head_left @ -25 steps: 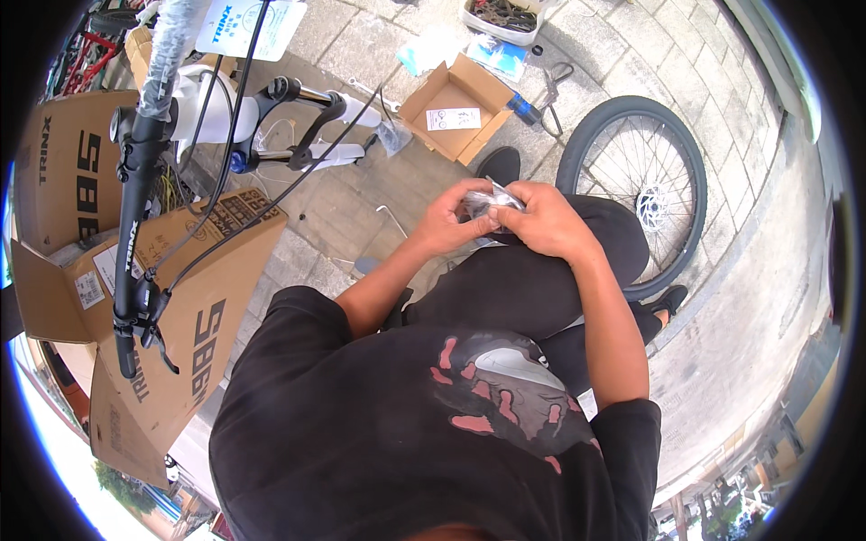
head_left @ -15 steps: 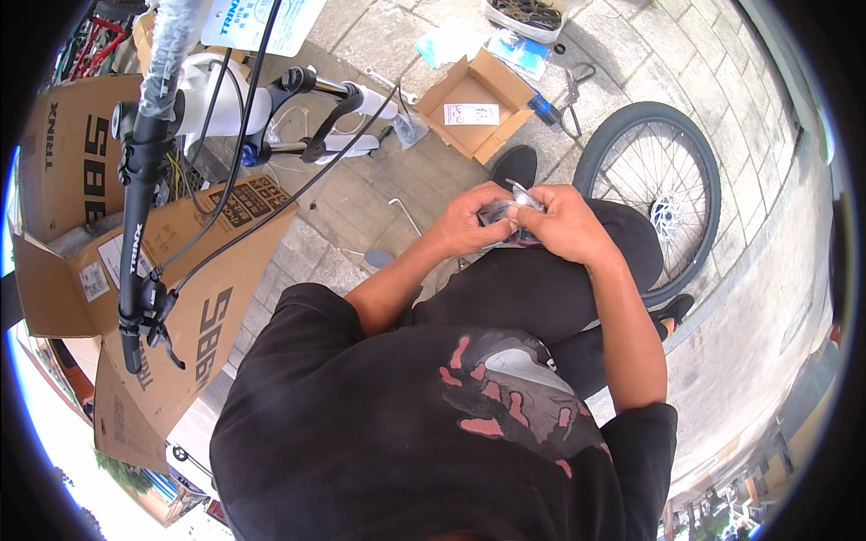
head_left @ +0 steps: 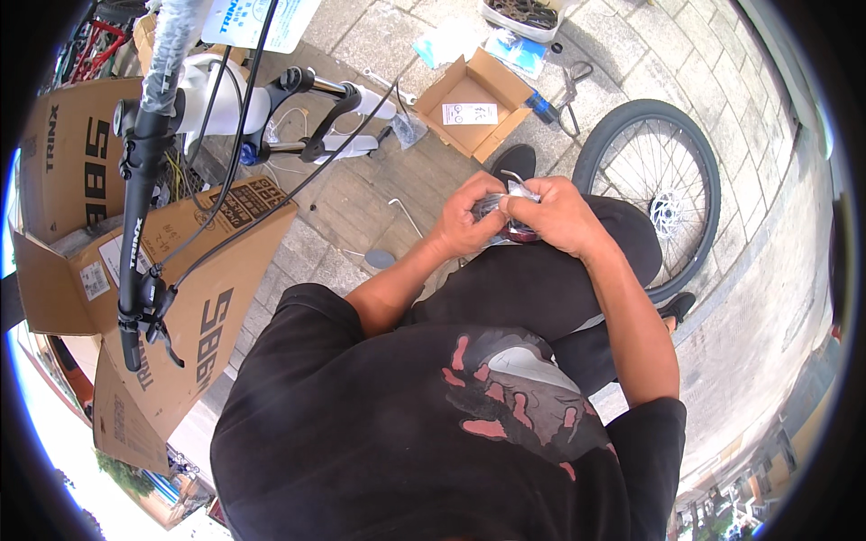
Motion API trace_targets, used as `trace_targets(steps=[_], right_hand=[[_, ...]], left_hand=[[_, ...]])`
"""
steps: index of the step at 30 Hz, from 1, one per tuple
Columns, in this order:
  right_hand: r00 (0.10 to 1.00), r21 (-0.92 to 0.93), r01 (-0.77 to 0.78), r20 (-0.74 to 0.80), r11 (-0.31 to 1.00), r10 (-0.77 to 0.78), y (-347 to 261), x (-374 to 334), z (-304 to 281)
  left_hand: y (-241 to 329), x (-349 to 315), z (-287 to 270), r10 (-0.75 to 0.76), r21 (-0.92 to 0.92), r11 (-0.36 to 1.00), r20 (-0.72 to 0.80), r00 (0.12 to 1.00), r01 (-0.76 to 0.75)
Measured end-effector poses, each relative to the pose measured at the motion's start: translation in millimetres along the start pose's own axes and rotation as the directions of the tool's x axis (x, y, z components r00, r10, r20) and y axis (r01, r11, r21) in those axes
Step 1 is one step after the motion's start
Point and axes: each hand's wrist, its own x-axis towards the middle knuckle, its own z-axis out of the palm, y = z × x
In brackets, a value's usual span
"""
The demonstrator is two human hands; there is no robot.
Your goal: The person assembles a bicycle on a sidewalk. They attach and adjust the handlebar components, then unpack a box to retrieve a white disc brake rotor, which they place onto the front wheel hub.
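Observation:
Above my thigh, both hands hold a small clear plastic bag (head_left: 521, 190) with dark and red contents, whose kind I cannot make out. My left hand (head_left: 471, 219) has its fingers curled round the near left side of the bag. My right hand (head_left: 561, 219) pinches the bag's top between thumb and fingers. Something thin and bent sticks out beyond the fingertips. Below the thumbs shows a dark red part (head_left: 521, 234), half covered by the fingers.
To the left stand a bicycle handlebar (head_left: 132, 243), a white fork (head_left: 359, 144) and large cardboard boxes (head_left: 194, 307). Ahead lies an open small carton (head_left: 462, 137) with a leaflet. A hex key (head_left: 406, 216) rests on the paving; a wheel (head_left: 591, 153) lies at right.
My right hand has shifted slightly at the bag and its elbow moved a little right. More of the dark red part now shows below the thumbs.

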Motion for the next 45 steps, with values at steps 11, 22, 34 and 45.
trace_targets(steps=[11,22,34,45], right_hand=[[0.998,-0.144,0.006,0.065,0.99,0.004,-8.5,-0.8,-5.2],[0.999,-0.193,0.011,0.052,0.981,-0.001,-6.8,-1.9,-5.1],[0.976,-0.368,0.184,-0.037,0.911,-0.212,17.2,1.5,3.7],[0.973,-0.408,0.074,-0.171,0.91,-0.156,11.0,-10.7,8.8]], left_hand=[[-6.5,13.8,-7.5,0.057,0.19,0.98,-0.001,0.998,-0.056],[-19.0,29.3,19.9,-0.017,0.085,0.996,-0.039,0.999,0.02],[-58.4,23.2,22.9,0.005,0.011,1.0,-0.072,0.997,-0.004],[-81.8,20.4,26.5,0.222,0.021,0.975,0.039,0.974,-0.223]])
